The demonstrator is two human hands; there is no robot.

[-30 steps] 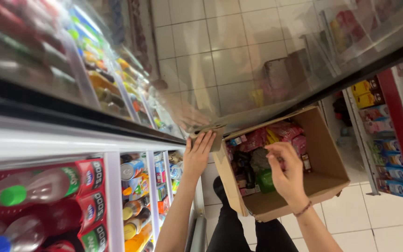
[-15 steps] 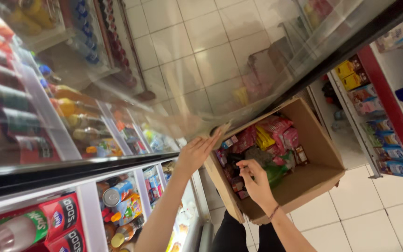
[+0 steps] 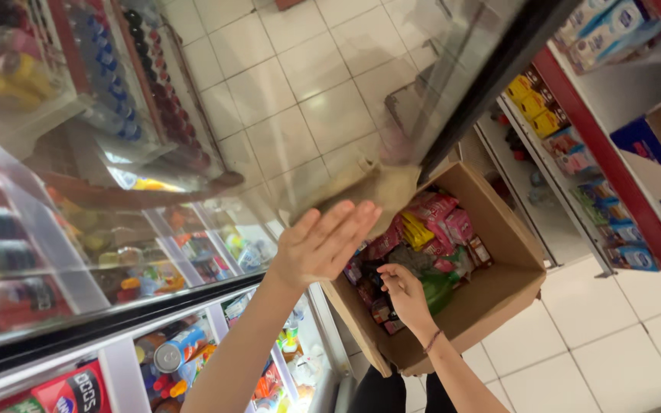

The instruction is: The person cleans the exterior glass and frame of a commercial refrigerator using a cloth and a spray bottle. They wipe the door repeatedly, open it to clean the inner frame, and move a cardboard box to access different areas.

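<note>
**Hands at the Cooler Door and the Snack Box**

Against the clear glass door of the drinks cooler (image 3: 216,138), the left hand (image 3: 323,245) was spread flat, fingers straight and close together, palm on the pane and closed on nothing. Below and to its right, the right hand (image 3: 405,294) reached down into the open brown cardboard box (image 3: 499,294), its fingers curled among the packets; whether it had actually taken hold of one could not be told, since the fingertips were hidden among the wrappers. A thin dark band sat on that wrist.

Inside the box lay a jumble of small snack packets (image 3: 437,222), mostly red and pink, with a yellow one and a green one near the hand. The box stood tilted just in front of the person's dark trousers (image 3: 380,394), close beside the cooler's lower frame.

Behind the glass stood rows of bottles and cans (image 3: 177,348). To the right, over the white tiled floor (image 3: 621,344), ran red-edged shop shelves (image 3: 575,153) holding yellow and blue boxes.
</note>
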